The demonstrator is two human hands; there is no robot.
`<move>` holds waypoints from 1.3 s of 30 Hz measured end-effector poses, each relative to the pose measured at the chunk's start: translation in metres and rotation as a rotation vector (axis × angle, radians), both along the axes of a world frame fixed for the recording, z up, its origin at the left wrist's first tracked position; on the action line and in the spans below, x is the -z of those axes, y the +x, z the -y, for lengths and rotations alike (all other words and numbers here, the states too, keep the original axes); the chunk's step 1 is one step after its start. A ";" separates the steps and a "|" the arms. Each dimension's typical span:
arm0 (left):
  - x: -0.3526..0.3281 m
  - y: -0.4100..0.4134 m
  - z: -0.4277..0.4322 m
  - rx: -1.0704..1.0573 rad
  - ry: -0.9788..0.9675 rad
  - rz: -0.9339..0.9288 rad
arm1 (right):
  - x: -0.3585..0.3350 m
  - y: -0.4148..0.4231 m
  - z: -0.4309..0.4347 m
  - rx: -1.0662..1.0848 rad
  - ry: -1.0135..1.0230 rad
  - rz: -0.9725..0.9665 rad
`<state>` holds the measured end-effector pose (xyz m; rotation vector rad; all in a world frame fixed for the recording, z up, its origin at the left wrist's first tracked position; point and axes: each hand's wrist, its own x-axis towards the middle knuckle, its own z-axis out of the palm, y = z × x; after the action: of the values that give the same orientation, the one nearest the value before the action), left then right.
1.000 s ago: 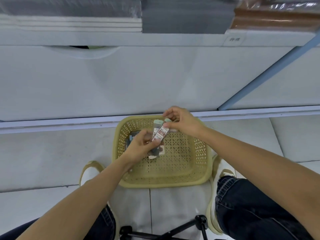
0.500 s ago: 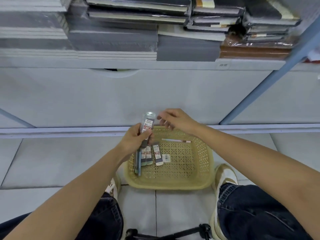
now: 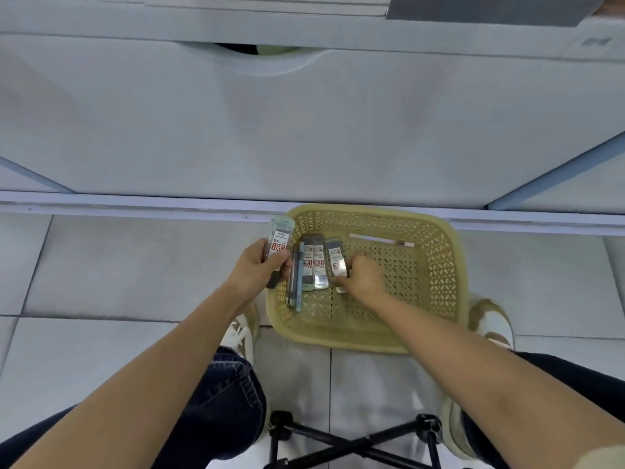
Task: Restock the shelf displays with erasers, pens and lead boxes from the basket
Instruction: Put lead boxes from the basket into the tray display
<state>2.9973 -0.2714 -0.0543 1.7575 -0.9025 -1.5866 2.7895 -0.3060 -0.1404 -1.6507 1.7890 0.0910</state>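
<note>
**Tiled floor under the shelf: gathering lead boxes from the basket**

Grey floor tiles [image 3: 118, 272] run up to the white base panel [image 3: 304, 130] of the shelving, and the yellow basket [image 3: 439, 265] sits on them just in front of it.

The lead box [image 3: 336, 260] I am after lies left of the basket's middle. My right hand [image 3: 365, 277] is on it, fingers curled at its right edge and lower end. I cannot tell whether the pinch has closed. Just beside it, towards 9 o'clock, lie two more lead boxes [image 3: 314, 265], then the blue pens [image 3: 297, 282] along the basket's left wall. A pink pen [image 3: 378, 239] lies alone at 12 o'clock. Over the rim at 10 o'clock my left hand [image 3: 260, 267] is clamped round the held lead boxes [image 3: 279, 236], which stand upright.

To do this well, I would pinch the box by its long edges, lift it straight up so its neighbours stay put, and add it squarely to the left-hand stack.

The held box's label reads "0.7" above a red band, seemingly "100". The boxes in the basket have similar red bands, too small to read. A tag [image 3: 596, 42] on the shelf edge at 1 o'clock is illegible.
</note>
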 end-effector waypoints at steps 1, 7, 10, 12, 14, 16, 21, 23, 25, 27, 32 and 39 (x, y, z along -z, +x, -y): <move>0.001 0.000 0.001 -0.006 0.005 -0.003 | 0.000 -0.001 0.003 -0.009 0.008 -0.005; -0.016 -0.006 0.012 0.002 -0.020 0.037 | -0.051 -0.028 0.043 -0.202 0.111 0.314; -0.038 -0.017 0.022 0.009 -0.093 0.113 | -0.110 -0.040 0.070 -0.363 0.121 0.389; -0.059 -0.027 0.028 0.065 -0.130 0.096 | -0.155 -0.044 0.084 -0.396 0.122 0.449; -0.086 -0.039 0.033 0.107 -0.195 -0.015 | -0.202 -0.045 0.093 -0.413 0.057 0.514; -0.119 -0.049 0.036 0.134 -0.329 -0.059 | -0.246 -0.045 0.095 -0.353 -0.067 0.624; -0.214 -0.067 0.042 0.051 -0.638 -0.107 | -0.345 -0.049 0.087 -0.102 -0.348 0.978; -0.254 -0.070 0.044 0.073 -0.730 -0.102 | -0.384 -0.054 0.083 -0.076 -0.402 1.093; -0.291 -0.070 0.046 0.106 -0.791 -0.107 | -0.422 -0.062 0.080 -0.108 -0.484 1.136; -0.326 -0.071 0.050 0.117 -0.826 -0.112 | -0.459 -0.070 0.080 -0.158 -0.584 1.161; -0.392 -0.076 0.060 0.080 -0.937 -0.165 | -0.551 -0.091 0.092 -0.175 -0.897 1.104; -0.436 -0.085 0.078 0.100 -0.996 -0.182 | -0.623 -0.107 0.130 -0.081 -1.142 0.797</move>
<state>2.9119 -0.3498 0.3820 0.8584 -1.3734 -1.0101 2.6829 -0.4359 0.4822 -1.9973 1.1179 -1.5697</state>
